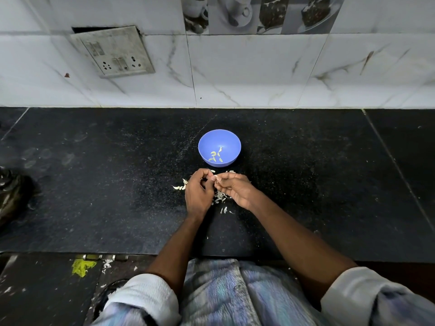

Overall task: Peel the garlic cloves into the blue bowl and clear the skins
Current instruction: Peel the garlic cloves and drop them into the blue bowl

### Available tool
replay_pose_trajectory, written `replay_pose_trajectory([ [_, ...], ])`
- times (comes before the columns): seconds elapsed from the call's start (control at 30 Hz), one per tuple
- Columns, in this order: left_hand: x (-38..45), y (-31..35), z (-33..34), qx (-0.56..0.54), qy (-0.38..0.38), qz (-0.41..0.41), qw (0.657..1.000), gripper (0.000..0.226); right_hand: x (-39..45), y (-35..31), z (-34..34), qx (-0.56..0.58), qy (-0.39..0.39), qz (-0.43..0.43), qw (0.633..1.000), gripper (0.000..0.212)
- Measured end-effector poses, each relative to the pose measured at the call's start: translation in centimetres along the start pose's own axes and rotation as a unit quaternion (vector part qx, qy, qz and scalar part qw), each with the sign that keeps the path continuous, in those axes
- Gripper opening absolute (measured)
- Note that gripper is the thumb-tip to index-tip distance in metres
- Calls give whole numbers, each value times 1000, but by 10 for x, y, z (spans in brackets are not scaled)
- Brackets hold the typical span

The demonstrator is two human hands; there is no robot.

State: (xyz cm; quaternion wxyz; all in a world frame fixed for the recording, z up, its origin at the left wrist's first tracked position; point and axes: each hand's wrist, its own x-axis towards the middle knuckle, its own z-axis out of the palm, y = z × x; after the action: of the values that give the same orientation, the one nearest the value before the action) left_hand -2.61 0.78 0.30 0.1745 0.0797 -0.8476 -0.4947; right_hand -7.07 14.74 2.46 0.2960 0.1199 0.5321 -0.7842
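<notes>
Peeling is judged under way: a clove (215,182), small and mostly hidden, is pinched between the left hand (197,192) and right hand (237,190), just near of the bowl (207,141). Skins (220,197) are scattered beneath. Being light and slippery, the clove is best pinched at its ends.

Wall: white marble-veined tiles (247,67); grey picture tiles of cups (237,12) along the top
Socket: grimy switch plate (113,51), tilted, hanging loose
Table: black speckled stone slabs (94,184); dusty
Floor: dark, yellow smear (82,267)
</notes>
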Motion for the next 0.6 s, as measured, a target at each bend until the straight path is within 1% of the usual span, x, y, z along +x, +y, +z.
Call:
replay_pose_trajectory([
  [0.2,-4,6,-1,35,-17,29,999,19,1,-2,2,80,20,47,995,19],
  [0.37,-3,6,-3,46,-32,45,997,20,1,0,4,135,14,84,987,19],
  [0.53,-1,3,-4,18,-19,32,999,14,-3,-7,3,150,8,74,986,16],
  [0.6,0,1,-6,14,-20,28,999,12,-4,-10,1,131,6,62,989,16],
])
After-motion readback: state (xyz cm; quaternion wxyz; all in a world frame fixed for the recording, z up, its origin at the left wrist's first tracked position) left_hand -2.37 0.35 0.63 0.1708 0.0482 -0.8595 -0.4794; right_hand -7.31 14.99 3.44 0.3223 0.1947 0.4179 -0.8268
